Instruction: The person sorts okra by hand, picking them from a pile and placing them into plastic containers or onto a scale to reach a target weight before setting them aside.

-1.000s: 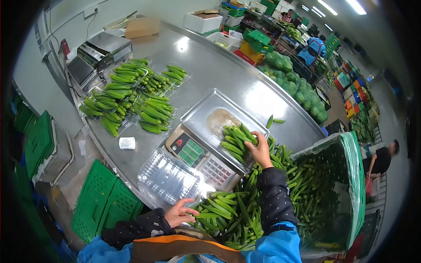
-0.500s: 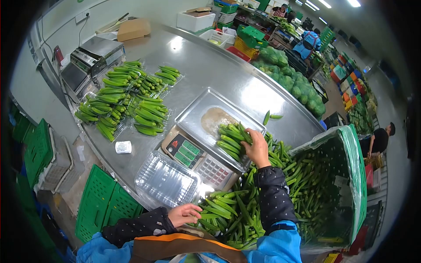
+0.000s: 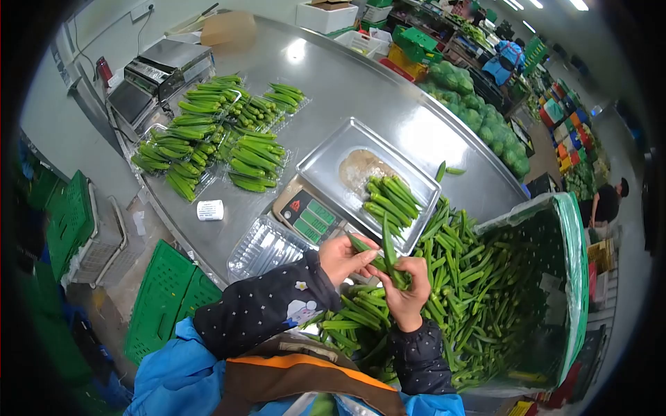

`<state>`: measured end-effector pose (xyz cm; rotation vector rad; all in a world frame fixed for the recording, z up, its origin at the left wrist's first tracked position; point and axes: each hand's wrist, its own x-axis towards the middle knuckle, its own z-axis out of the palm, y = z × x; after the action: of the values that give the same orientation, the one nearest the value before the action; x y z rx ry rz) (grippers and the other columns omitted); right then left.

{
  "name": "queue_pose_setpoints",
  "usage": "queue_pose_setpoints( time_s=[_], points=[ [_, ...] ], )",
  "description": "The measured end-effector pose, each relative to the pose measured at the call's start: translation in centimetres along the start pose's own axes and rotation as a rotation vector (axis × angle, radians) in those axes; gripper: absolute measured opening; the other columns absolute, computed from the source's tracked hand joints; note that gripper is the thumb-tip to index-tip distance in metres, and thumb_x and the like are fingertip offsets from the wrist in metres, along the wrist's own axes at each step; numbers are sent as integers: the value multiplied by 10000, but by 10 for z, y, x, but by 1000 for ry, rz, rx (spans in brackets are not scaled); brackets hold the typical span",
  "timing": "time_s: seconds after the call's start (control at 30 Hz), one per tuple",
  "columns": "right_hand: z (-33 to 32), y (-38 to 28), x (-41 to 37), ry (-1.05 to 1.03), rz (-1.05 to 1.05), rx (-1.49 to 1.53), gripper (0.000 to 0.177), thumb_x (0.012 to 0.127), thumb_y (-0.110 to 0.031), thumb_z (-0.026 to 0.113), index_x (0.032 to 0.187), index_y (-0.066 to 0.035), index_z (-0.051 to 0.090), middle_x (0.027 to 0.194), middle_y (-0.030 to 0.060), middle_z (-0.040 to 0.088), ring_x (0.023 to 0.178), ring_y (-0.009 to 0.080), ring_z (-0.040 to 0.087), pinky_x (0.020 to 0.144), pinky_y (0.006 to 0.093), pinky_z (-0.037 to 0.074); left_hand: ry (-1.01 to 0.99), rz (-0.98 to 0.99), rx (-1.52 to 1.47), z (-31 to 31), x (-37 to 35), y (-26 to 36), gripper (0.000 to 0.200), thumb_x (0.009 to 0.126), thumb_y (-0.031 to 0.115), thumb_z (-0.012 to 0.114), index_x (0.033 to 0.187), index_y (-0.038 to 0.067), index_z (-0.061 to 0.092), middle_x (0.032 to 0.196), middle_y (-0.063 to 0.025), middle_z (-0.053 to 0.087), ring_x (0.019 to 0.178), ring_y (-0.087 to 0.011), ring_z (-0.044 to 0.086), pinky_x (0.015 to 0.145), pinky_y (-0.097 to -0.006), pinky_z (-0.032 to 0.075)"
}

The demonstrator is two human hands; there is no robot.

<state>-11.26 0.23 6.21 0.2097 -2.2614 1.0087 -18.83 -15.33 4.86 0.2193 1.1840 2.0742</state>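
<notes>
My left hand (image 3: 341, 259) is closed on a green okra pod (image 3: 361, 244). Beside it, my right hand (image 3: 408, 288) grips a few okra pods (image 3: 390, 256), one pointing upward. Both hands are close together over the keypad side of the scale (image 3: 309, 213). On the scale's metal tray (image 3: 333, 149) lies a small pile of okra (image 3: 394, 201) at the right end. An empty clear plastic box (image 3: 267, 246) sits left of my hands, partly covered by my left sleeve. Loose okra (image 3: 451, 277) spreads from the tipped green crate (image 3: 572, 277) to my front.
Filled okra packs (image 3: 253, 159) stand at the left of the metal table (image 3: 333, 76), near a wrapping machine (image 3: 156, 80). A white label roll (image 3: 210, 210) lies nearby. Green crates (image 3: 166, 298) stand below left. Bagged green produce (image 3: 479, 121) and people are beyond the table.
My right hand has left the tray pile and come down toward me with pods. My left hand has moved up and right to meet it, closing on a pod. The view has shifted slightly.
</notes>
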Motion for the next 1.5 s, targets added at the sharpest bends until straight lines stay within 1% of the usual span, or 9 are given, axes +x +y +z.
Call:
queue_pose_setpoints(
  time_s=[0.23, 0.5, 0.77, 0.87, 1.0, 1.13, 1.23, 1.33, 1.5],
  points=[
    [-53, -17, -47, 490, 957, 391, 125, 867, -73, 597, 937, -78, 493, 785, -8, 497, 659, 91, 500, 583, 225, 404, -122, -346, 33, 12, -29, -57, 296, 871, 90, 603, 1116, -8, 468, 900, -146, 612, 804, -248, 666, 652, -278, 545],
    [-58, -9, -100, 326, 894, 321, 132, 873, -146, 600, 917, -74, 499, 722, -18, 488, 594, 81, 486, 540, 211, 383, 36, -645, -341, 3, -51, -121, 670, 847, 46, 584, 1359, -77, 170, 1190, -221, 459, 1010, -328, 593, 843, -334, 528],
    [-5, -25, -117, -59, 842, 512, 147, 841, -82, 599, 961, -25, 535, 824, 37, 568, 725, 118, 562, 642, 248, 447, -219, -506, -81, -3, -77, -61, 412, 968, 211, 444, 1350, 75, 369, 1250, -99, 484, 1064, -192, 550, 847, -299, 459],
    [-7, -17, -78, -333, 369, 305, 119, 859, -68, 583, 950, 7, 598, 877, 45, 591, 762, 114, 555, 691, 245, 440, -57, -426, -176, -26, -72, -66, 326, 982, 249, 386, 1222, 39, 451, 1195, -133, 532, 1065, -230, 546, 883, -354, 461],
    [-19, 37, -23, -78, 883, 414, 219, 861, -63, 561, 1067, 10, 547, 846, 30, 572, 686, 97, 567, 596, 223, 465, 137, -335, -356, -48, -43, -16, 174, 967, 205, 400, 979, 53, 482, 1077, -218, 584, 976, -340, 594, 807, -437, 504],
    [-27, 121, 13, -62, 825, 48, 289, 833, -68, 582, 1093, 47, 527, 870, 95, 623, 632, 143, 632, 521, 247, 498, 254, 157, 699, -74, 42, 15, 316, 800, 178, 680, 1011, -12, 541, 912, -121, 620, 791, -174, 616, 714, -289, 510],
    [-19, 171, 19, -127, 801, -129, 321, 810, -72, 586, 1090, 72, 525, 786, 131, 653, 571, 173, 650, 460, 265, 493, 423, 168, 1168, -67, 98, 36, 570, 645, 256, 758, 1084, -19, 522, 905, -222, 615, 859, -369, 610, 761, -391, 486],
    [-9, 196, 22, -172, 773, -298, 370, 794, -56, 587, 1131, 67, 496, 733, 163, 648, 536, 202, 649, 435, 287, 506, 338, 273, 735, -112, 193, -37, 486, 685, 140, 693, 1125, 23, 522, 922, -209, 628, 860, -327, 631, 747, -388, 495],
    [15, 179, 49, -132, 1033, 163, 427, 740, -6, 596, 1135, 32, 440, 671, 114, 602, 477, 193, 593, 401, 274, 469, 409, 62, 994, -75, 180, 16, 460, 685, 134, 689, 1102, 26, 527, 890, -193, 624, 817, -310, 628, 718, -379, 493]
  ],
)
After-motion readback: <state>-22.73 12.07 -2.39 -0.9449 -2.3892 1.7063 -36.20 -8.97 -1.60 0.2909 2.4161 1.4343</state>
